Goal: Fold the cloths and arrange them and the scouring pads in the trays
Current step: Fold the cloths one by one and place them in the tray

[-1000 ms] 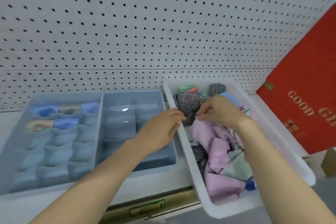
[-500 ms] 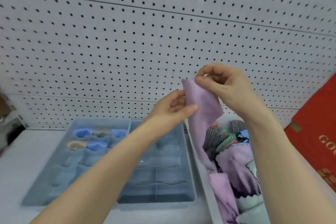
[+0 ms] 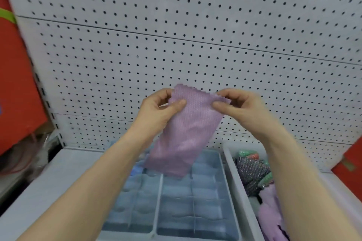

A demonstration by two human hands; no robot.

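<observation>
Holding up a small lilac waffle-textured cloth in front of me, with the white pegboard wall behind it. My left hand has the top left corner pinched between the thumb and curled fingers. My right hand has the top right corner the same way, thumb in front. So both hands are closed on the fabric and the top edge runs straight between them, zigzag-cut trim showing. The rest of the cloth hangs down at a slant, with the bottom end off toward my left. It isn't touching anything below; it just dangles above the pair of pale blue plastic divider trays sitting side by side on the white shelf. A bit of something blue peeks out in the left tray right under the cloth, too blurry to say what it is. Just to the right of the trays is a long white plastic bin. At its far end there's a dark sparkly scouring pad with green and red sparkly pads behind it. Closer to me in the same bin are some crumpled lilac cloths. A red board leans at the far right edge, and a big red panel fills the far left.
</observation>
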